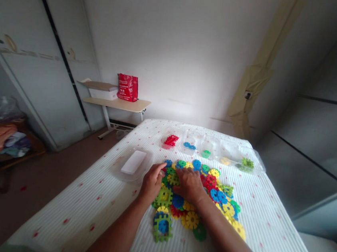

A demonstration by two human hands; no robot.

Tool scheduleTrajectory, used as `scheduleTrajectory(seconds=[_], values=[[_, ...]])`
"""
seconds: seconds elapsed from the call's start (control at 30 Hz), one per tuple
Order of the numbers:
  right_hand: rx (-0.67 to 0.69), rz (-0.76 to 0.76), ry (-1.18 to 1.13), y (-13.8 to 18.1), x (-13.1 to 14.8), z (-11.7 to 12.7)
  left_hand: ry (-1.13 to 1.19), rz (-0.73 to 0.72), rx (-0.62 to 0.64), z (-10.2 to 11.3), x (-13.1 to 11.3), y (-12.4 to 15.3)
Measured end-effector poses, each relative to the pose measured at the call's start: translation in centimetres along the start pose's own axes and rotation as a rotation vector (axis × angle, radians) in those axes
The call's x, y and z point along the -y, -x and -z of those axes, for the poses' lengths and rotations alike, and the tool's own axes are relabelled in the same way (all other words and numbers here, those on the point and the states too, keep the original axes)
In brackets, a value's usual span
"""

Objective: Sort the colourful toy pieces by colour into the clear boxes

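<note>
- My left hand [151, 181] sits at the left edge of the loose plastic pieces [191, 220], fingers toward the far side; I can't tell whether it pinches anything.
- My right hand [191, 183] reaches over the middle of that heap, its thumb apart from the fingers; the fingertips are unclear, so I can't tell whether they grip.
- The heap, red, blue, yellow and green, lies on a striped white cover [87, 209], with a green square frame [157, 236] at its near left.
- Beyond it I see a row of clear compartments holding red pieces [171, 140], blue pieces [189, 146] and others.
- Left of my hands, a white rectangle [133, 162] lies in a clear container [115, 171].
</note>
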State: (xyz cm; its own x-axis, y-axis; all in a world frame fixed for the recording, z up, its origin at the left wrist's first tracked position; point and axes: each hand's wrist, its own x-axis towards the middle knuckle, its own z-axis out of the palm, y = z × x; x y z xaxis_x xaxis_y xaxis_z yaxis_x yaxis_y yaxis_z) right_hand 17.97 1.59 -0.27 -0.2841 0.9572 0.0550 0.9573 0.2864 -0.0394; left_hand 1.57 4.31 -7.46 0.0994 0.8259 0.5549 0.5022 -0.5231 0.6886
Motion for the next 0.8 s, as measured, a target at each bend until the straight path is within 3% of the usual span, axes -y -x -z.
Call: scheduleTrajectory(seconds=[0.23,0.37,0.53,0.7,0.8], values=[[-0.033,0.021,-0.134,0.0,-0.1,0.7,-0.030,0.000,-0.018,0.0,0.0,-0.1],[-0.156,0.043,-0.464,-0.1,-1.2,0.7,-0.029,-0.008,-0.046,0.1,0.1,-0.3],[-0.129,0.070,-0.869,-0.4,-2.2,0.0,-0.007,0.028,-0.030,0.2,-0.1,-0.3],[-0.183,0.048,-0.977,-0.7,-3.0,0.4,-0.015,0.047,-0.022,0.4,-0.2,-0.3],[-0.271,0.004,-0.928,-0.6,-5.4,1.3,-0.016,0.053,-0.020,0.4,-0.2,-0.3]])
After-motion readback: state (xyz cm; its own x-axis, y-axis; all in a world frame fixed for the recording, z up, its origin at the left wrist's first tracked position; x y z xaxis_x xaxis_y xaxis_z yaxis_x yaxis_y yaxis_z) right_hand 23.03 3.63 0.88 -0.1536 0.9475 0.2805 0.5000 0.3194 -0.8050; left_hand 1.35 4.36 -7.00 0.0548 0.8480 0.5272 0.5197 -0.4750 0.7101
